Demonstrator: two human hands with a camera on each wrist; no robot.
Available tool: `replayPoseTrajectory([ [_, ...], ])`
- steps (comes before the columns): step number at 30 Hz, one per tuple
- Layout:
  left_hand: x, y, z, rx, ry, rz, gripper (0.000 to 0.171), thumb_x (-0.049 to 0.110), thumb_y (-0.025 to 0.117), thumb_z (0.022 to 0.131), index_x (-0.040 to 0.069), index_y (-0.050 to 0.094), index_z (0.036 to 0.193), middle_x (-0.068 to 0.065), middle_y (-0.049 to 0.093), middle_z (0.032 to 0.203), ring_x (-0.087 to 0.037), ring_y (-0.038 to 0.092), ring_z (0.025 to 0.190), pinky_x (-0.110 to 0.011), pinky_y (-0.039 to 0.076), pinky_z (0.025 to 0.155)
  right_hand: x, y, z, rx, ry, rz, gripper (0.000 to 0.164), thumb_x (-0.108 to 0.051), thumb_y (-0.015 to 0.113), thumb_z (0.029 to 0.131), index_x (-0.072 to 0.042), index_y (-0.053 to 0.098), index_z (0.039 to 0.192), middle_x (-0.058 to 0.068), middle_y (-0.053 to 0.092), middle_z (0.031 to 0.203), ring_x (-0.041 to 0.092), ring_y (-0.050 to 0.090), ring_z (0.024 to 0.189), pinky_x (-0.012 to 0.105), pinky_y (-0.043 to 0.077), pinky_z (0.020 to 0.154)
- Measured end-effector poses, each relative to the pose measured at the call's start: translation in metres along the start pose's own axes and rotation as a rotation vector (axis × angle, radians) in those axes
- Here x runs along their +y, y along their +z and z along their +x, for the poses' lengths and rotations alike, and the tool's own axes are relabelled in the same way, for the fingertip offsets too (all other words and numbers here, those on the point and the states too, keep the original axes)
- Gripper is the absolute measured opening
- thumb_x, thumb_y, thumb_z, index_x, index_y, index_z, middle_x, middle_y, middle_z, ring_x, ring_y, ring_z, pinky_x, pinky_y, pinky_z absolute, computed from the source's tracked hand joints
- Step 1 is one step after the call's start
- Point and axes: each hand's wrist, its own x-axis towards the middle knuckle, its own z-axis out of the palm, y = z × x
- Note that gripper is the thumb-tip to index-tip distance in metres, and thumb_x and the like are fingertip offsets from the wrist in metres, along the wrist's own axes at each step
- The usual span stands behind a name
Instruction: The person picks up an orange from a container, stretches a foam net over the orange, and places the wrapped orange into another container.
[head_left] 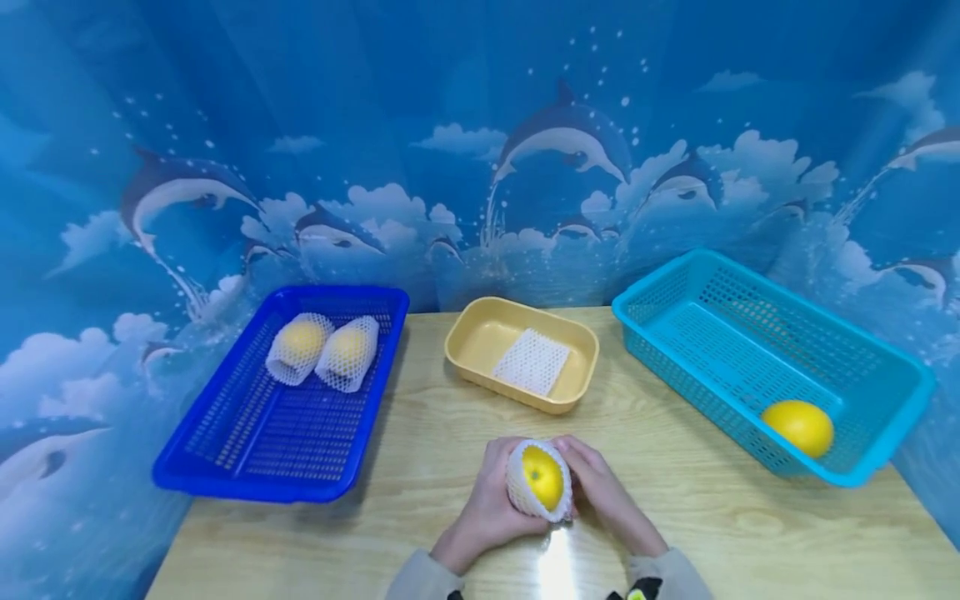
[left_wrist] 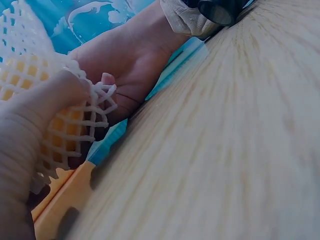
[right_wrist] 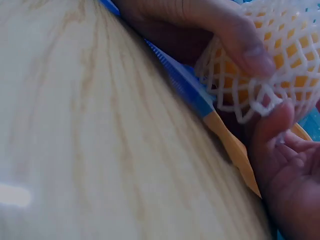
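Head view shows my left hand [head_left: 492, 500] gripping a round yellow fruit [head_left: 543, 477] in its white foam net [head_left: 517, 482], whose edge my right hand [head_left: 600, 483] pinches.

Left sleeve [head_left: 422, 577]: pale grey-beige, reaching the wrist; small black part [head_left: 454, 595] at its end. Right sleeve [head_left: 678, 577]: matching, cloth creased. Black fitting [head_left: 650, 586] at right wrist, rounded, bearing a yellow-green mark [head_left: 637, 595].

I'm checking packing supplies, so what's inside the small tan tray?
White foam netting lies in the tan tray. Whether it is one piece or several stacked, I can't tell, and the tray floor beneath it is covered.
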Motion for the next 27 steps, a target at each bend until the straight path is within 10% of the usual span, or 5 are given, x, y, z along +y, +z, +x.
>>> replayPoseTrajectory([
  [11, 0.003, -0.001, 0.005, 0.076, 0.185, -0.12, 0.107, 0.003, 0.096, 0.048, 0.007, 0.039, 0.139, -0.016, 0.05, 0.137, -0.028, 0.051, 0.125, -0.042, 0.04, 0.107, 0.003, -0.005, 0.0, -0.221, 0.049, 0.309, 0.03, -0.033, 0.041, 0.107, -0.017, 0.062, 0.123, 0.002, 0.066, 0.11, 0.007, 0.059, 0.078, 0.019, 0.049, 0.061],
  [20, 0.031, -0.012, 0.009, 0.067, 0.087, -0.189, 0.098, -0.004, 0.092, 0.054, 0.005, 0.042, 0.137, -0.01, 0.057, 0.131, -0.023, 0.057, 0.117, -0.038, 0.045, 0.102, 0.004, -0.006, -0.001, -0.254, 0.084, 0.388, 0.032, -0.03, 0.042, 0.107, -0.013, 0.062, 0.126, 0.003, 0.065, 0.109, 0.008, 0.059, 0.078, 0.018, 0.05, 0.063],
  [27, 0.024, -0.009, 0.008, 0.097, 0.079, -0.163, 0.102, -0.002, 0.093, 0.053, 0.008, 0.041, 0.14, -0.011, 0.056, 0.132, -0.023, 0.057, 0.117, -0.039, 0.045, 0.102, 0.001, -0.007, -0.003, -0.312, 0.126, 0.422, 0.034, -0.033, 0.037, 0.108, -0.017, 0.06, 0.127, 0.005, 0.065, 0.113, 0.011, 0.062, 0.088, 0.022, 0.053, 0.072],
])
